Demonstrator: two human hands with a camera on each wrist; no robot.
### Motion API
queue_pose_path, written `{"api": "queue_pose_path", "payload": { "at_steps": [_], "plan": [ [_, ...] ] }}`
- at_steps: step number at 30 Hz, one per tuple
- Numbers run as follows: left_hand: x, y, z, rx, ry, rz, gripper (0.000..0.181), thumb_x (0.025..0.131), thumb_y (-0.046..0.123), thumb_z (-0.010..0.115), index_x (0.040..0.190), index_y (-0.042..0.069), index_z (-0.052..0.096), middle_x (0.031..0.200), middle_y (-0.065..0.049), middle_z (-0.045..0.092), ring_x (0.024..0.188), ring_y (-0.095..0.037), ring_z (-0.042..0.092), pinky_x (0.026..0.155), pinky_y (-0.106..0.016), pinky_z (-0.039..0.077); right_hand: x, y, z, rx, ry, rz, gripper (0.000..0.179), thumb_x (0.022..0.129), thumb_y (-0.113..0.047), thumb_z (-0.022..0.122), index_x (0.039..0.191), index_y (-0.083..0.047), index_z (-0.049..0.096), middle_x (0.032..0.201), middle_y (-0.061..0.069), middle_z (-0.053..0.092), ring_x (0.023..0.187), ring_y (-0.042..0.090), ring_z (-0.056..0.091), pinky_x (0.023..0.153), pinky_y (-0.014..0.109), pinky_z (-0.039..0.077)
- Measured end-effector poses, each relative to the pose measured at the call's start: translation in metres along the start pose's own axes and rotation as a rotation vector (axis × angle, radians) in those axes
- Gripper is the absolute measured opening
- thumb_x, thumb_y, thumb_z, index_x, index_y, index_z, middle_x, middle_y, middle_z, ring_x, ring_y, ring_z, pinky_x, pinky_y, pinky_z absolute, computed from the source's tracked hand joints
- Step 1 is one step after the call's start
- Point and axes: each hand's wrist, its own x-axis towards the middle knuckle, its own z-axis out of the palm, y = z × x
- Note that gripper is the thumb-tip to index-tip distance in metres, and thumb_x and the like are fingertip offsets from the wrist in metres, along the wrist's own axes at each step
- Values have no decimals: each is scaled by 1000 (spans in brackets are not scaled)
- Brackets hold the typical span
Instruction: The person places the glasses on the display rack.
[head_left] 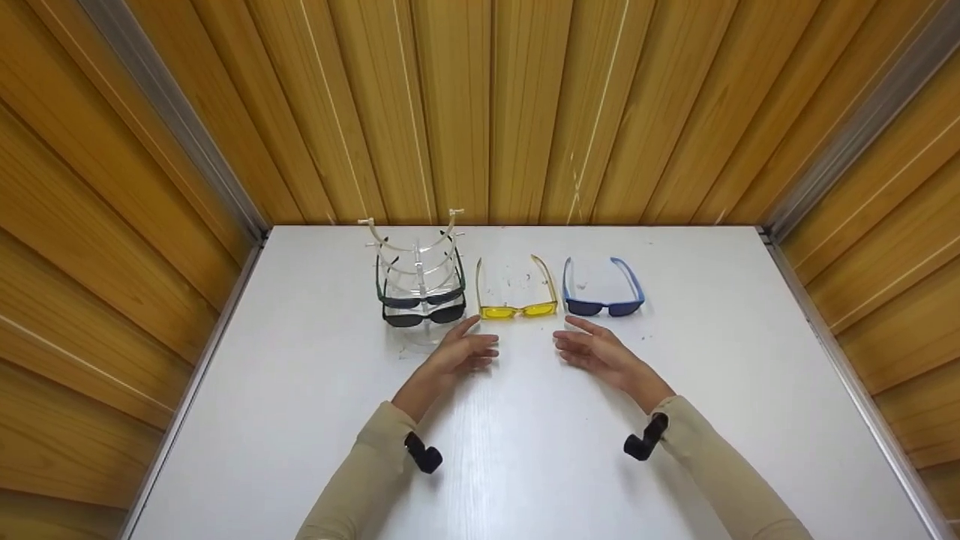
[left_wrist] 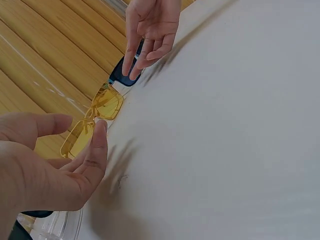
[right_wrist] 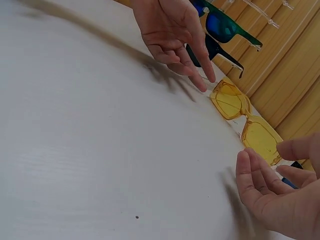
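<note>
Yellow glasses (head_left: 517, 310) with yellow lenses lie on the white table, temples pointing to the back. To their right lie blue sunglasses (head_left: 604, 308) with dark lenses. My left hand (head_left: 459, 352) hovers in front of the yellow pair's left end, fingers loosely bent, holding nothing. In front of the gap between both pairs is my right hand (head_left: 600, 354), also holding nothing, its fingers relaxed. Left of the yellow glasses stands a clear display rack (head_left: 420, 262). It bears black sunglasses (head_left: 425, 316) low down and green-framed sunglasses (right_wrist: 220, 27) above them.
The rack's upper clear arms (head_left: 373, 225) carry no glasses and stick up at the back. Wood-look panels (head_left: 525, 112) wall the white table (head_left: 517, 465) at the back and both sides. Black wrist cameras (head_left: 424, 453) sit on both sleeves.
</note>
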Motion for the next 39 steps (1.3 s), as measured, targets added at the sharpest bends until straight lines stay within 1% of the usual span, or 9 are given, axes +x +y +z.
{"api": "queue_pose_path", "payload": {
  "at_steps": [4,6,12,14,20,26,29,34,39],
  "plan": [
    [6,-2,2,-28,5,-23,82,98,9,63,164,11,14,141,-26,60,91,-16,73,87,-32,63,7,2,3,30,-7,-2,67,107,-10,50,164,-7,15,122,5,72,106,13,70,101,31,58],
    [7,-1,2,-30,5,-24,84,98,9,64,165,12,12,140,-26,60,94,-18,73,87,-32,63,12,2,5,48,-11,-15,68,107,-8,49,164,-8,13,118,4,73,104,14,70,100,31,58],
    [7,4,-1,-17,8,-27,86,97,13,67,165,15,15,131,-22,66,109,-25,71,93,-37,60,21,2,13,101,-15,-4,74,105,-3,51,165,-11,9,113,5,73,103,16,70,101,34,58],
    [7,5,-1,-14,8,-21,86,96,15,68,165,14,16,131,-22,67,107,-24,71,94,-38,60,21,3,15,109,-13,7,74,105,-3,51,165,-13,9,115,6,72,103,16,70,102,35,58],
    [14,9,3,-37,-1,-31,87,96,11,68,165,14,16,140,-26,60,90,-15,72,93,-38,61,18,2,13,99,-30,13,72,106,-5,51,166,-16,12,119,8,70,106,17,69,103,36,58],
    [17,7,4,-16,-5,-32,82,97,9,65,164,14,19,140,-24,61,90,-14,73,91,-36,61,20,-1,10,92,3,30,74,106,-5,52,166,-20,12,124,11,68,113,21,68,105,37,57],
    [19,7,6,-12,-6,-32,81,98,9,64,164,13,17,140,-24,61,90,-15,73,88,-34,62,23,-4,9,99,13,42,74,106,-4,51,166,-21,11,126,13,67,113,22,67,105,38,56],
    [16,7,7,-19,-19,-35,84,98,9,63,165,13,12,141,-25,60,91,-16,73,87,-33,62,21,-4,9,74,-18,40,73,106,-5,50,166,-19,10,123,11,68,109,20,68,102,37,58],
    [7,7,3,4,-43,-36,85,98,10,62,165,10,9,142,-25,59,89,-13,72,84,-31,61,11,-2,8,42,-73,32,71,106,-7,51,165,-12,12,121,8,71,110,20,69,99,36,59]
  ]
}}
